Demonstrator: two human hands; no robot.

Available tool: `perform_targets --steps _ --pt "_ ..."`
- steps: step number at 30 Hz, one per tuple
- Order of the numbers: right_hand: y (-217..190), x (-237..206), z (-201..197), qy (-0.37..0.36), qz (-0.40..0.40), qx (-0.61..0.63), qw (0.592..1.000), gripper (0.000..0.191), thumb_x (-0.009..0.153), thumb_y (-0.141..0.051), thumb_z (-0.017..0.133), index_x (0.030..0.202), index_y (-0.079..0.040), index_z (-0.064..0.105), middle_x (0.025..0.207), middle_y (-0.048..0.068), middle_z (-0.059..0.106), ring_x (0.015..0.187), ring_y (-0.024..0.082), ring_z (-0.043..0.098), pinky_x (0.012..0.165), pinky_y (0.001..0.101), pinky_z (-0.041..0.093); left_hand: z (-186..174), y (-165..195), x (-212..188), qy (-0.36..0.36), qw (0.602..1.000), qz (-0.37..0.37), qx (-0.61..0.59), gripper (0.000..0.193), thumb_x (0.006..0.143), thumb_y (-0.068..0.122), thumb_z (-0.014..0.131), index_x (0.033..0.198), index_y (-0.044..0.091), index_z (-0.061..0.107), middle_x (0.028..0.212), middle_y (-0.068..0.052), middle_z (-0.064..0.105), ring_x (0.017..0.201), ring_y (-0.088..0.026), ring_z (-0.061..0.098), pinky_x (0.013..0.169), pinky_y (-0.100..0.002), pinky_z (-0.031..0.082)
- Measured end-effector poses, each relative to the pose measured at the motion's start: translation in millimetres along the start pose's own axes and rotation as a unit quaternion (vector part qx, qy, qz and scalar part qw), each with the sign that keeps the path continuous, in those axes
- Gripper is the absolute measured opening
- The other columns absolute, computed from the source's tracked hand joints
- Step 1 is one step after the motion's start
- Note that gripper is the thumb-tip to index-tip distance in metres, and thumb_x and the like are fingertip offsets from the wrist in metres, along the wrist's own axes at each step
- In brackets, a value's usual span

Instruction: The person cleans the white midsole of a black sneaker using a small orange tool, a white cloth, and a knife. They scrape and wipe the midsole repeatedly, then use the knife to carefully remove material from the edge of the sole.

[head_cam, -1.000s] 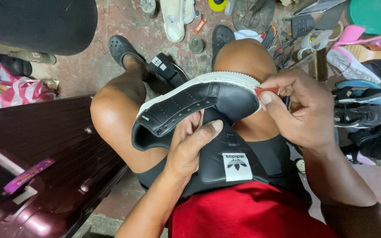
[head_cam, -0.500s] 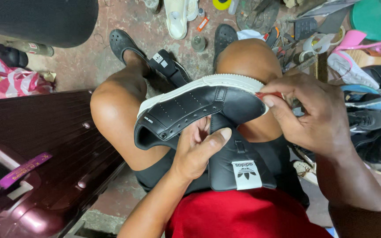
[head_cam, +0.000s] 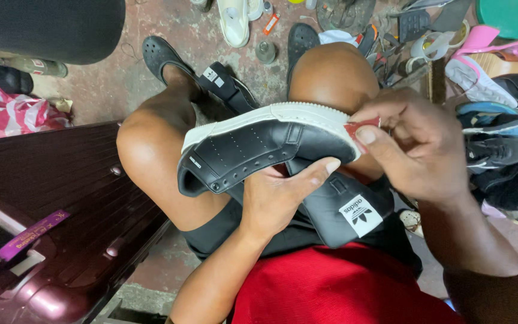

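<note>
Sneaker (head_cam: pixel 259 147), black with a white sole, lies across the person's knees, left hand (head_cam: pixel 280 195) cupping it from 6 o'clock, right hand (head_cam: pixel 418 150) pinching a small red piece (head_cam: pixel 360 127) against its 3 o'clock sole edge, seemingly mid-repair, needing steady pressure next.

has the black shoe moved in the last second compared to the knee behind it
No. The black shoe lies across the same knee, its white sole edge up, left hand under it and right hand at its toe, just as before.
</note>
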State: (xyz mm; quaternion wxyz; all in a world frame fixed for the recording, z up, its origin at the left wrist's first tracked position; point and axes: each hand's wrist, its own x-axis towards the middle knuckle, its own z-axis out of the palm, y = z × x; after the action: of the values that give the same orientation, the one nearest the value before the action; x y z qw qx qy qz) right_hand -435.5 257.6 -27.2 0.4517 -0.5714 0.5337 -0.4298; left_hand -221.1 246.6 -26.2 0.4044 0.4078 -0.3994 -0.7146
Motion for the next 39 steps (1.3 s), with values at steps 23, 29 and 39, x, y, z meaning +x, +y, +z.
perform_targets --steps 23,29,39 --pt "9.6 -30.9 21.4 0.036 -0.043 -0.156 0.986 0.012 0.100 0.002 0.076 0.111 0.003 0.069 0.100 0.011 0.075 0.080 0.008 0.070 0.072 0.0213 0.054 -3.5 -3.7 4.8 -0.021 0.976 -0.001 0.218 0.017 0.087 0.010 0.082 0.102 0.004 0.075 0.095 -0.003 0.076 0.086 -0.009 0.069 0.081 -0.028 0.058" --pt "6.3 -27.8 27.1 0.032 -0.042 -0.180 0.982 0.013 0.098 0.000 0.077 0.109 0.000 0.070 0.094 0.009 0.075 0.074 0.011 0.070 0.070 0.0227 0.054 -4.7 -0.6 1.0 0.018 0.961 -0.006 0.276 0.021 0.082 0.015 0.084 0.100 0.006 0.076 0.093 -0.005 0.077 0.083 -0.012 0.073 0.080 -0.029 0.059" --pt "4.8 -32.0 34.1 0.023 -0.076 -0.179 0.981 0.013 0.100 -0.001 0.078 0.109 -0.002 0.069 0.100 0.008 0.075 0.076 0.010 0.072 0.072 0.0226 0.055 -9.9 -3.2 -7.3 0.027 0.961 -0.007 0.276 0.021 0.082 0.015 0.084 0.099 0.007 0.076 0.093 -0.004 0.078 0.083 -0.013 0.075 0.080 -0.030 0.059"
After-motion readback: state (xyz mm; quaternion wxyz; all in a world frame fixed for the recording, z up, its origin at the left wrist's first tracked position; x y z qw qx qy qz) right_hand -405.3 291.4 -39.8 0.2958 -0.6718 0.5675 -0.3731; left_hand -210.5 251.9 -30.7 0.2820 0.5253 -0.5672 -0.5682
